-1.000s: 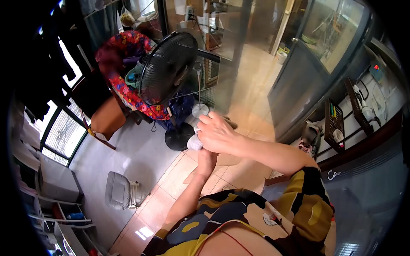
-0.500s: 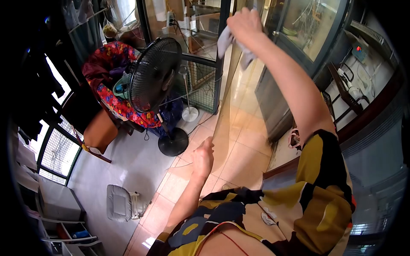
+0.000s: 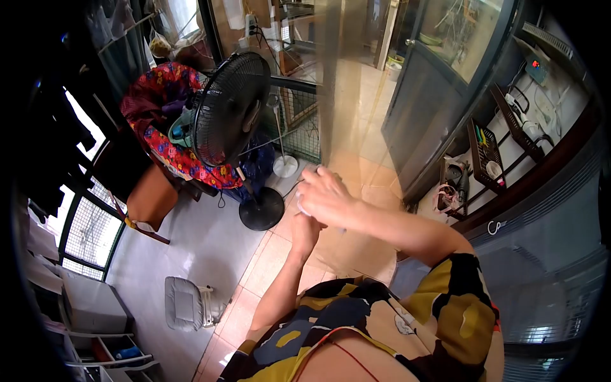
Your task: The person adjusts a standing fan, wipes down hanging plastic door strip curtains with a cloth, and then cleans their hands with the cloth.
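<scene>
A clear, yellowish plastic curtain strip hangs in the doorway ahead of me and runs down to my hands. My left hand is closed at the strip's edge, low in front of my chest. Just above it, touching or nearly so, is my right hand, its fingers bent around a pale cloth. Only a small bit of the cloth shows; the rest is hidden under the hand. How much of the strip lies between the hands I cannot tell.
A black standing fan is left of the doorway, beside a chair with a red floral cover. A grey padded footrest sits on the floor. To the right are a dark door and a wall rack with baskets.
My right hand has come down with the cloth from high on the strip to just above my left hand. The left hand has stayed nearly in place. The strip now appears wider and more face-on.
</scene>
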A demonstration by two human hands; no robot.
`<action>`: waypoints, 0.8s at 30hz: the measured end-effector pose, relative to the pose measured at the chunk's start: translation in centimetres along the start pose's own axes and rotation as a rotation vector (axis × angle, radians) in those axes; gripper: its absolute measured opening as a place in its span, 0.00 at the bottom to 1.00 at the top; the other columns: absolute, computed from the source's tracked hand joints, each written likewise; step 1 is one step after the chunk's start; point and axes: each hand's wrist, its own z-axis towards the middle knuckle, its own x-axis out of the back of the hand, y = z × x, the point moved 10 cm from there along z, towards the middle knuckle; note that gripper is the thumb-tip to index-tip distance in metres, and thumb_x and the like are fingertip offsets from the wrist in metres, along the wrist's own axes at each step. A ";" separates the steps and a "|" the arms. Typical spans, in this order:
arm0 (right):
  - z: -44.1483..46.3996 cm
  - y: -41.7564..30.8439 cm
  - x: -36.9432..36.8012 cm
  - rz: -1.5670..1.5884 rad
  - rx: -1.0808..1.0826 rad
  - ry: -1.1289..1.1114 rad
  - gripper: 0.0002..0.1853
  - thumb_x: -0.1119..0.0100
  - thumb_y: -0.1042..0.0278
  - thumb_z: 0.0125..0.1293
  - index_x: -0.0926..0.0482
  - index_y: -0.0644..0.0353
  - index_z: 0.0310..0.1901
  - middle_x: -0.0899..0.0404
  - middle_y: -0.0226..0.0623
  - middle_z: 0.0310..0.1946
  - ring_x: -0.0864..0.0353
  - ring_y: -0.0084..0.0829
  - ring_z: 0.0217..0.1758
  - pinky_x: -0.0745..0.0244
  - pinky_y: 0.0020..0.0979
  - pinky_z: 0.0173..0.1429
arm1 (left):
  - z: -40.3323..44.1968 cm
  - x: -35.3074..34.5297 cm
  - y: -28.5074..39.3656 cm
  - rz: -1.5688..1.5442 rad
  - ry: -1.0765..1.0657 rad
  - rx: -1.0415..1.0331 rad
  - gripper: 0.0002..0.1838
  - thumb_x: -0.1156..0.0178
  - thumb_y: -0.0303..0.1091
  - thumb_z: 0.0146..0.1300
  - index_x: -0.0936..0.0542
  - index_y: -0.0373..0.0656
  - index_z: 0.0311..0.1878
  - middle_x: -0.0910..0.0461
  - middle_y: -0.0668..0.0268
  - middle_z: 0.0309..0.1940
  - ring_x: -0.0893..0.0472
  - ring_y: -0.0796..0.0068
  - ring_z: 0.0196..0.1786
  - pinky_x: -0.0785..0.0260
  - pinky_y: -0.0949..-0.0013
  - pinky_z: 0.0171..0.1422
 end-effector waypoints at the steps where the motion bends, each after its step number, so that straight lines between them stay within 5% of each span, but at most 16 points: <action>1: -0.5 -0.2 0.5 0.104 0.019 0.111 0.07 0.40 0.65 0.51 0.15 0.52 0.31 0.19 0.25 0.37 0.26 0.29 0.45 0.28 0.34 0.41 | 0.1 -0.1 -0.5 -0.097 0.005 0.033 0.08 0.48 0.19 0.60 0.22 0.32 0.41 0.17 0.57 0.30 0.16 0.68 0.26 0.25 0.70 0.29; 3: -1.3 0.5 2.3 0.210 0.035 0.320 0.08 0.40 0.67 0.51 0.16 0.51 0.34 0.19 0.25 0.41 0.26 0.30 0.47 0.27 0.34 0.44 | -0.1 0.1 -0.8 -0.290 0.011 0.105 0.06 0.48 0.21 0.62 0.22 0.32 0.38 0.17 0.59 0.28 0.16 0.70 0.26 0.25 0.72 0.28; 7: -1.3 8.0 4.7 0.199 -0.055 0.644 0.12 0.41 0.73 0.51 0.16 0.48 0.38 0.20 0.28 0.46 0.26 0.32 0.53 0.26 0.34 0.53 | -0.2 -1.2 -0.1 -0.740 -0.240 0.230 0.10 0.50 0.28 0.71 0.25 0.37 0.50 0.18 0.61 0.33 0.18 0.76 0.28 0.25 0.77 0.33; 11: -1.5 20.9 4.6 0.257 -0.438 0.725 0.24 0.45 0.83 0.48 0.17 0.51 0.47 0.21 0.32 0.50 0.26 0.35 0.54 0.27 0.33 0.58 | -0.8 -0.6 0.3 -0.793 -0.327 0.250 0.10 0.49 0.30 0.71 0.25 0.36 0.50 0.18 0.58 0.34 0.17 0.71 0.34 0.23 0.73 0.39; 13: -3.4 26.8 5.8 0.321 -0.503 1.050 0.20 0.43 0.81 0.46 0.18 0.53 0.43 0.20 0.34 0.45 0.23 0.37 0.48 0.24 0.32 0.50 | -1.0 0.0 0.2 -0.838 -0.341 0.238 0.10 0.48 0.30 0.71 0.25 0.37 0.50 0.17 0.58 0.34 0.17 0.70 0.35 0.23 0.72 0.41; 15: -5.5 34.6 2.7 0.897 -0.879 1.165 0.14 0.43 0.77 0.53 0.19 0.59 0.43 0.19 0.39 0.45 0.20 0.38 0.45 0.24 0.34 0.49 | -1.2 0.5 0.0 -0.847 -0.345 0.243 0.10 0.48 0.31 0.70 0.25 0.37 0.50 0.17 0.58 0.35 0.17 0.70 0.36 0.23 0.71 0.42; 17: -5.5 37.7 0.4 1.620 -0.840 1.340 0.13 0.43 0.67 0.61 0.21 0.64 0.46 0.18 0.40 0.45 0.18 0.39 0.43 0.24 0.37 0.48 | -1.2 0.7 -0.1 -0.865 -0.363 0.243 0.10 0.48 0.31 0.70 0.25 0.38 0.50 0.17 0.58 0.35 0.17 0.70 0.37 0.23 0.71 0.43; 18: -5.2 37.2 0.6 1.785 -0.872 1.262 0.19 0.47 0.58 0.68 0.26 0.64 0.53 0.21 0.39 0.51 0.20 0.40 0.52 0.25 0.41 0.54 | -1.1 0.7 -0.1 -0.876 -0.380 0.242 0.10 0.48 0.31 0.71 0.24 0.38 0.50 0.17 0.59 0.35 0.17 0.71 0.37 0.23 0.71 0.44; 21: -4.2 36.9 -2.4 2.156 -0.756 1.175 0.25 0.51 0.52 0.71 0.33 0.61 0.62 0.27 0.41 0.59 0.27 0.40 0.62 0.30 0.43 0.64 | -1.2 0.4 -0.1 -0.905 -0.401 0.259 0.10 0.48 0.32 0.70 0.24 0.38 0.49 0.17 0.59 0.35 0.17 0.71 0.38 0.24 0.71 0.45; 22: -4.1 36.4 -3.2 2.173 -0.743 1.095 0.27 0.56 0.47 0.72 0.37 0.57 0.65 0.33 0.39 0.65 0.35 0.40 0.69 0.40 0.46 0.72 | -1.2 0.3 -0.1 -0.916 -0.404 0.267 0.10 0.47 0.33 0.70 0.24 0.38 0.49 0.17 0.59 0.35 0.17 0.71 0.38 0.24 0.70 0.44; 24: -4.8 35.6 -4.9 2.223 -0.729 1.114 0.29 0.59 0.43 0.72 0.37 0.55 0.66 0.34 0.38 0.66 0.37 0.41 0.70 0.42 0.48 0.72 | -1.1 0.5 -0.1 -0.890 -0.395 0.267 0.11 0.45 0.34 0.69 0.24 0.38 0.49 0.17 0.58 0.34 0.16 0.70 0.37 0.23 0.70 0.43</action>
